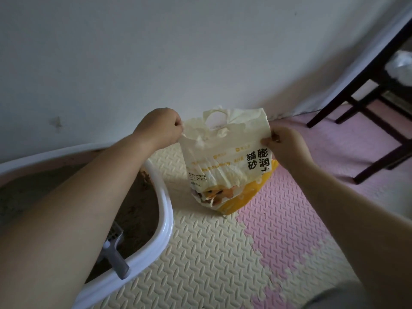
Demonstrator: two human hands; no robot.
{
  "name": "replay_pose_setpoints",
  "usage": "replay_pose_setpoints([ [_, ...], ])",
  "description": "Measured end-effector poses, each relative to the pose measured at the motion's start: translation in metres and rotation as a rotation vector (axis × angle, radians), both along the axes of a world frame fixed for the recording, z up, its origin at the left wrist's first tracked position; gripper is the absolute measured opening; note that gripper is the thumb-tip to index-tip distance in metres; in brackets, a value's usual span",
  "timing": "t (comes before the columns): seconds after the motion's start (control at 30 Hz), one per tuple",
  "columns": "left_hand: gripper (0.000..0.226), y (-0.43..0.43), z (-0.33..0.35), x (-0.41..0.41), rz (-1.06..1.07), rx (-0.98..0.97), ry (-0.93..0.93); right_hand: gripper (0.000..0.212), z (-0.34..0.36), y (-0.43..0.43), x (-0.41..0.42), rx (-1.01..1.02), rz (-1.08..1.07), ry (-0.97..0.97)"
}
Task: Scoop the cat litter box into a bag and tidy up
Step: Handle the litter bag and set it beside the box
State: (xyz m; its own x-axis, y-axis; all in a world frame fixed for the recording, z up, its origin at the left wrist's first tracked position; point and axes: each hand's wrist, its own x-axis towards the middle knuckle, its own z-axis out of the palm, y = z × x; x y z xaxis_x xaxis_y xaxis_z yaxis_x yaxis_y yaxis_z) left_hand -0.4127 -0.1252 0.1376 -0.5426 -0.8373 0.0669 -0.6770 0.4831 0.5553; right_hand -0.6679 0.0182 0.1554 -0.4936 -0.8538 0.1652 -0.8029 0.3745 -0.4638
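A cream and yellow cat litter bag [225, 166] stands upright on the foam floor mat, close to the wall. My left hand [159, 128] grips its top left corner and my right hand [287, 146] pinches its top right edge. A cut-out handle shows in the crumpled top of the bag. At the left lies the white-rimmed litter box [166, 208], with brown litter inside. A grey scoop [116, 257] rests in the box, its handle leaning over the near rim. My left forearm crosses above the box.
Cream and pink foam mat tiles [223, 253] cover the floor. A white wall [178, 52] runs behind the bag. Dark furniture legs [365, 121] stand at the right, with something white on a shelf [401, 65] above them.
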Motion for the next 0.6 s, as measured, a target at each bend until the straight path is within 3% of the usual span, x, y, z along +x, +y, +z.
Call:
replay_pose_setpoints([
  [0.4,0.024,0.049,0.051,-0.103,-0.079,-0.183,0.278,0.014,0.032,0.058,-0.082,-0.176,-0.347,0.001],
  [0.6,0.024,0.089,0.056,-0.161,-0.189,-0.18,0.35,0.014,0.022,0.107,-0.118,-0.075,-0.561,-0.062],
])
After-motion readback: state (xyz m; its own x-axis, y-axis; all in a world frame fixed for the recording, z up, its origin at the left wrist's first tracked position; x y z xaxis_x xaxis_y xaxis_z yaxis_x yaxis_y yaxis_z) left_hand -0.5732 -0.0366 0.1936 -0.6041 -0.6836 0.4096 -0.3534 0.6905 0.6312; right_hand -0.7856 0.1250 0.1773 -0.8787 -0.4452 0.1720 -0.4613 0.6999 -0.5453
